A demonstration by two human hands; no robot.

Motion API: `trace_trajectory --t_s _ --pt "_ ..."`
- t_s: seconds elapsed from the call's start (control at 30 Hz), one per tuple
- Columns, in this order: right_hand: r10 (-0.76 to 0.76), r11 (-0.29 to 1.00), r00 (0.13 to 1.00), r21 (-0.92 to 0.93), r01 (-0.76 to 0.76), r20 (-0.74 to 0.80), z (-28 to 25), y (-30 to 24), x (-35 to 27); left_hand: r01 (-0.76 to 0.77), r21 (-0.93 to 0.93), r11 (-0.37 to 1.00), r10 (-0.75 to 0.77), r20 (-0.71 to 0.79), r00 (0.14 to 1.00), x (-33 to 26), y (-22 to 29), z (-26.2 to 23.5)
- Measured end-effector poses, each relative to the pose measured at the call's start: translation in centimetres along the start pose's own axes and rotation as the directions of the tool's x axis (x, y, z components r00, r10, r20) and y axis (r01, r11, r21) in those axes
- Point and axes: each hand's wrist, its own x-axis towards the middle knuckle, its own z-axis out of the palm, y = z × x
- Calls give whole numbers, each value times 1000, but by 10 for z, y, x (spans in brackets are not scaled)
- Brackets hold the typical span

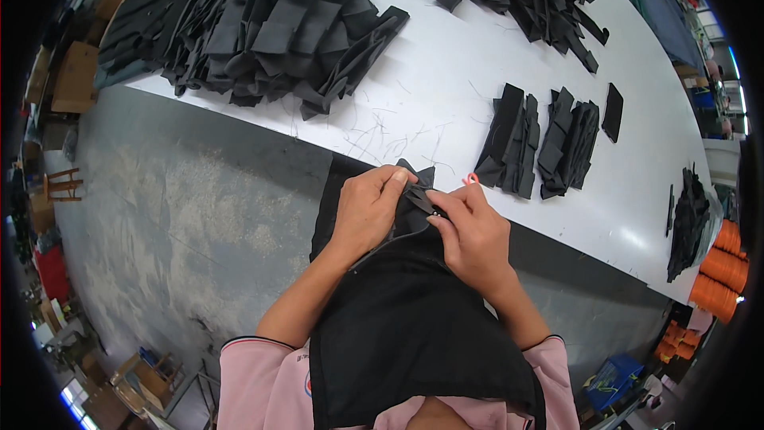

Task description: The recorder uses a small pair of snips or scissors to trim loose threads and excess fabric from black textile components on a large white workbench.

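"Where is the dark grey cloth piece?"

"At the near edge of the white table, between the two hands."

"How does the left hand stand?"

"Closed on it: fingers curled, thumb pressed down, pinching the cloth's left side by that table edge."

"And the right hand?"

"Also closed, thumb and forefinger nearly meeting at the cloth's right side, with a small dark thing between them. I can't tell whether that's a fold or a tool. A pink loop shows just above the forefinger."

"What lies on the table?"

"A large heap of dark strips on its left part, another heap at its far side, two small stacks near its front edge, right of the hands, and a single black strip further right."

"Anything past it?"

"Orange spools, beyond the table's right end."
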Motion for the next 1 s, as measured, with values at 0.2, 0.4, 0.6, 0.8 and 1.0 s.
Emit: trace_trajectory --t_s 0.2,0.4,0.6,0.8,1.0 --pt "-120 978 993 -169 121 15 -2 -3 3 -13 26 1000 13 -3 1000 -2 2 1" --pt "-111 976 994 -188 105 -23 3 -5 -2 -15 28 999 16 -8 1000 -4 0 2" --pt "-94 977 995 -196 84 -40 6 -7 -8 -21 30 999 21 -4 1000 -5 0 3" --pt "91 995 995 38 -89 -51 3 -5 -12 -9 11 1000 9 19 1000 -6 -1 3" --pt "124 988 992 97 -122 -17 -3 -8 -8 6 -13 1000 -6 32 999 -6 -1 0"
